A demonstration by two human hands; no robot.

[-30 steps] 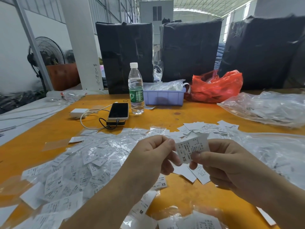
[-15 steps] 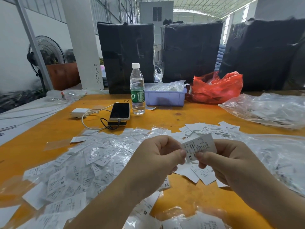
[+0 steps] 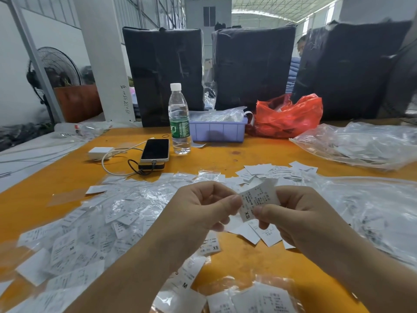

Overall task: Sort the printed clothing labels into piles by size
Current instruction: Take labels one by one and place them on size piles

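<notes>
**XS label pinched between both hands**

My left hand (image 3: 203,206) and right hand (image 3: 291,213) pinch one XS label (image 3: 257,199) by its edges above the near table (image 3: 243,154). It looks thin, light, floppy; edge grip suits it. Unsorted labels (image 3: 94,229) lie left.

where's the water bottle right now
In the head view, the water bottle stands upright at the table's far centre-left, between the phone and the purple tray.
</notes>
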